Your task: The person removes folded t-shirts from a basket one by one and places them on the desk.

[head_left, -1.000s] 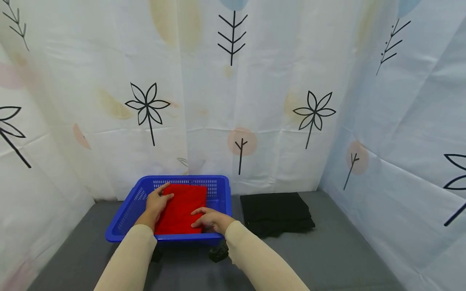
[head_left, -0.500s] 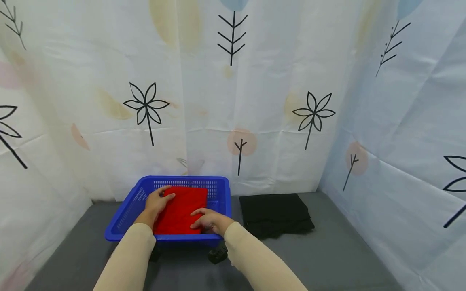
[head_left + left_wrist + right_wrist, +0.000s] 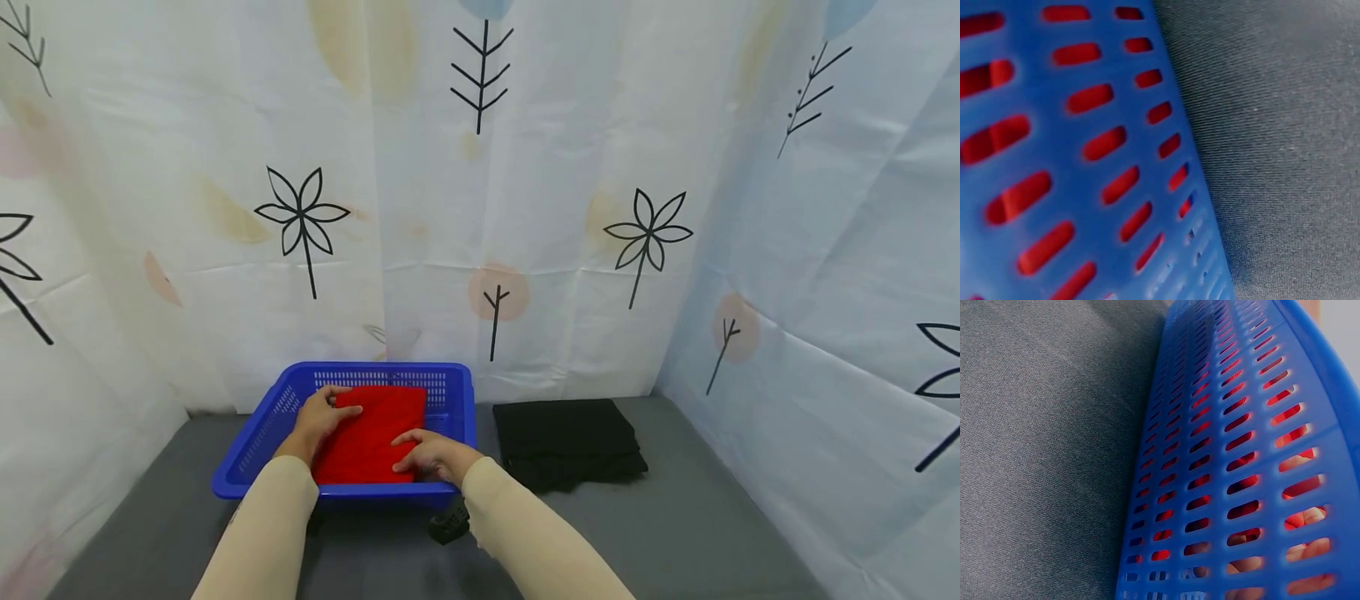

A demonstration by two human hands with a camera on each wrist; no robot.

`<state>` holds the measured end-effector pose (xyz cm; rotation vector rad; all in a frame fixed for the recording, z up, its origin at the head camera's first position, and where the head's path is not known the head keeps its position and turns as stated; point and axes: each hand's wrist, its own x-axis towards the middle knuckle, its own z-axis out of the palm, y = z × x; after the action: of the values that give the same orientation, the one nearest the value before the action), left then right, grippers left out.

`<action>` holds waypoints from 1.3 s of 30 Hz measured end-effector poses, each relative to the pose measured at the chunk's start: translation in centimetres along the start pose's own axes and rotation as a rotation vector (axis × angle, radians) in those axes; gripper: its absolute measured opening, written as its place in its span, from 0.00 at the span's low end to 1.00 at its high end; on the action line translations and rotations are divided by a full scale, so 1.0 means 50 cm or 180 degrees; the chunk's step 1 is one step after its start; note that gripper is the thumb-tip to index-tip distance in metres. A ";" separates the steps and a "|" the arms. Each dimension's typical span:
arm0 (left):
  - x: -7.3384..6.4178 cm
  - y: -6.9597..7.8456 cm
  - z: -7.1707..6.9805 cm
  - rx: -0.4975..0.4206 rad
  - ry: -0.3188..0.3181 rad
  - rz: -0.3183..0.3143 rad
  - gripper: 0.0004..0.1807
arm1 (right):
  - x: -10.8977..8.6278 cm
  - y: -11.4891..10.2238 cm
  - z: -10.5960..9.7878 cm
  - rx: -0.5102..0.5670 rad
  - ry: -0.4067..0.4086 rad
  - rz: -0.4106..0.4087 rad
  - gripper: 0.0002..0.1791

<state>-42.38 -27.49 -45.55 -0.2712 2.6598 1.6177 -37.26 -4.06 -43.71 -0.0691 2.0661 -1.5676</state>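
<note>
A folded red cloth (image 3: 375,425) lies inside a blue plastic basket (image 3: 450,375) with slotted walls. My left hand (image 3: 318,423) holds its left edge, thumb on top and the other fingers partly hidden. At the cloth's lower right side, my right hand (image 3: 435,457) grips the edge with bent fingers; part of this hand is behind the basket's front rim. In the left wrist view, red fabric (image 3: 1088,99) shows through the slots of the basket wall (image 3: 1035,150). Through the wall (image 3: 1260,487) in the right wrist view, fingers (image 3: 1307,550) are visible beside the red fabric.
A folded black cloth (image 3: 570,437) lies right of the basket on the grey tabletop (image 3: 675,517). Behind stands a patterned white curtain (image 3: 555,333), with more curtain along both sides. A small black device (image 3: 450,523) sits under the right wrist.
My left hand has shifted slightly left, and the far edge of the red cloth sits a little lower. The right hand, basket and black cloth stay nearly still.
</note>
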 end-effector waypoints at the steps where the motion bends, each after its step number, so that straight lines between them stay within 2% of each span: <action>1: 0.001 -0.001 0.001 0.0022 0.0024 0.0022 0.34 | 0.000 0.000 0.000 0.0002 0.0000 -0.0001 0.21; 7: 0.005 -0.006 0.008 0.0099 0.0134 0.0098 0.33 | -0.002 0.002 -0.001 0.0025 0.0008 -0.0013 0.21; 15: 0.001 -0.003 0.010 0.0022 0.0170 0.0152 0.32 | -0.004 0.000 -0.003 0.0027 -0.0006 -0.0039 0.20; 24: 0.002 0.000 0.008 -0.0078 -0.0067 0.0216 0.37 | -0.002 -0.001 -0.003 0.0022 0.0015 -0.0008 0.20; 26: -0.002 0.003 0.008 -0.0067 -0.0111 0.0180 0.39 | -0.003 -0.001 -0.004 0.0026 0.0031 0.0005 0.20; 31: -0.006 0.007 0.009 -0.0068 -0.0160 0.0091 0.41 | -0.004 -0.001 -0.004 0.0050 0.0053 0.0033 0.20; 39: 0.001 0.003 0.009 0.0089 -0.0170 0.0124 0.45 | -0.006 -0.001 -0.007 0.0063 -0.0021 -0.0026 0.21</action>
<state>-42.49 -27.02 -45.64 -0.1740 2.6620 1.5735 -37.16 -3.67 -43.50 -0.0754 2.0473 -1.5901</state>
